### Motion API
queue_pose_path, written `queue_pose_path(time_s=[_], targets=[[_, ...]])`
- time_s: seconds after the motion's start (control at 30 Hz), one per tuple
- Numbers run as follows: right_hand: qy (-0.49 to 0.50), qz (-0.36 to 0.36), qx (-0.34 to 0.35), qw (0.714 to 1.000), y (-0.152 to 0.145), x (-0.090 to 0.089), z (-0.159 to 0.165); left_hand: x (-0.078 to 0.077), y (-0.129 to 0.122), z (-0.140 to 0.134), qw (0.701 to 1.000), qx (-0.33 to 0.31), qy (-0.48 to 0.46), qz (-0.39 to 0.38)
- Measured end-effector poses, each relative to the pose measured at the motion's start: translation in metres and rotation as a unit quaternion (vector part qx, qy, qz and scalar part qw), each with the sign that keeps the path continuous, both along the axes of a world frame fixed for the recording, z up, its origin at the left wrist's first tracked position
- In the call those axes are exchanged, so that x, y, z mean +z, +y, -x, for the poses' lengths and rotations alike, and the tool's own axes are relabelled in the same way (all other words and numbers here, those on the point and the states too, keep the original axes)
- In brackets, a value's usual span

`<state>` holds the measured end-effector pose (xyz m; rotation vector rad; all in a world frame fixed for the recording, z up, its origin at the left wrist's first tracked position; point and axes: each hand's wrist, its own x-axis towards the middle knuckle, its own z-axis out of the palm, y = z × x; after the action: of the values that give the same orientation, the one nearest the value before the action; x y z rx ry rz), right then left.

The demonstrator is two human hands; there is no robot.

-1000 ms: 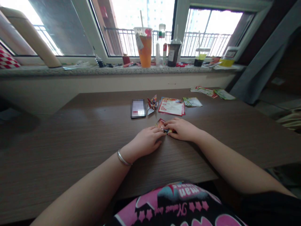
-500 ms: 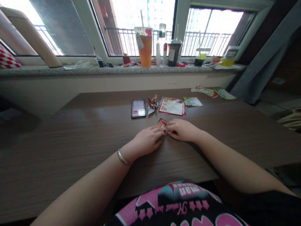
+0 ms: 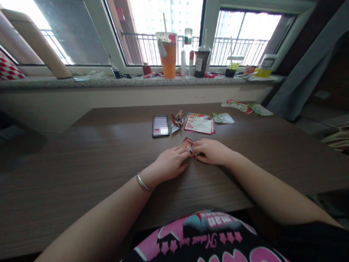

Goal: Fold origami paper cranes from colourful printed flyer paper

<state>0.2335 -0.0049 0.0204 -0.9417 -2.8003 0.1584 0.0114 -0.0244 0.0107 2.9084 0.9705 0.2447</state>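
Observation:
A small piece of red printed paper (image 3: 188,143), folded as far as I can tell, lies on the table between my hands. My left hand (image 3: 173,162), with a silver bangle at its wrist, rests its fingertips on the near left part of the paper and presses it down. From the other side my right hand (image 3: 208,151) has its fingers curled and pinches the right edge. Fingers cover the paper's lower portion. Just beyond stands a folded paper shape (image 3: 177,122) in printed colours, beside a stack of printed leaflets (image 3: 199,123).
A dark-edged device (image 3: 160,126) with a blurred screen lies left of the folded shape. More leaflets (image 3: 223,118) and green-and-red papers (image 3: 240,106) are at the back right. On the stone windowsill (image 3: 92,84) stand an orange drink cup (image 3: 169,58), a dark drink cup (image 3: 202,62) and bottles.

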Motion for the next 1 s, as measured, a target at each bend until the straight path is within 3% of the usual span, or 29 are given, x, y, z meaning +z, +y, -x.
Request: queue_pose_path(time_s=[0.43, 1.0], targets=[[-0.031, -0.032, -0.010, 0.999, -0.001, 0.002, 0.002, 0.000, 0.001, -0.001, 1.000, -0.002, 0.000, -0.008], [-0.090, -0.005, -0.098, 0.991, -0.007, 0.017, -0.001, 0.000, -0.001, -0.002, 1.000, -0.002, -0.001, -0.026]])
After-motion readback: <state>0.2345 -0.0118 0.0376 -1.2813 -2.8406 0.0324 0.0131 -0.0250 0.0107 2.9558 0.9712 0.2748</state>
